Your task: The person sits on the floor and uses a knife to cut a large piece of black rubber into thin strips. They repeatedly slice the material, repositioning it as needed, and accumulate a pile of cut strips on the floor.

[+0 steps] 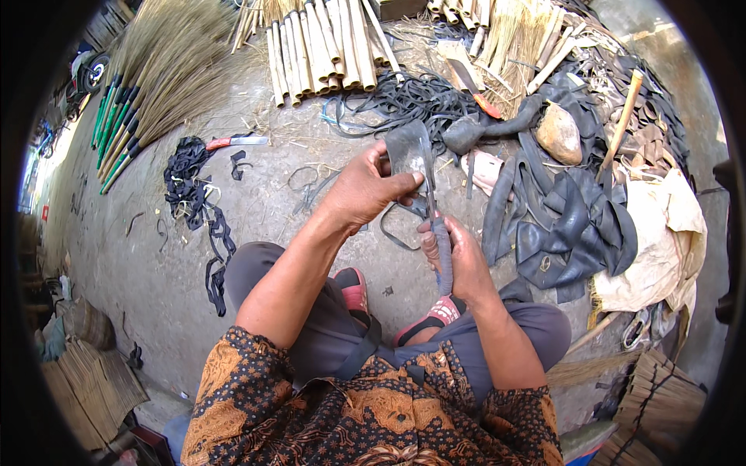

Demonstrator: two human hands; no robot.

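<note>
My left hand (359,188) pinches a flat piece of black rubber sheet (407,146) between thumb and fingers, in front of my knees. In my right hand (465,258) is a knife (443,250) with a long grey wrapped handle. Its narrow blade points away from me and lies against the right side of the rubber piece. How far the blade has gone into the rubber I cannot tell. Beyond my hands lies a tangled heap of black rubber strips (388,101). Larger black rubber sheets (579,225) are piled to the right.
Grass brooms (167,70) with green handles lie far left, near a red-handled knife (237,141) and tangled black strips (186,175). Bamboo handles (330,46) are stacked at the back. Right are another knife (474,85), a stone (559,133), a wooden-handled tool (622,116) and a pale sack (660,241).
</note>
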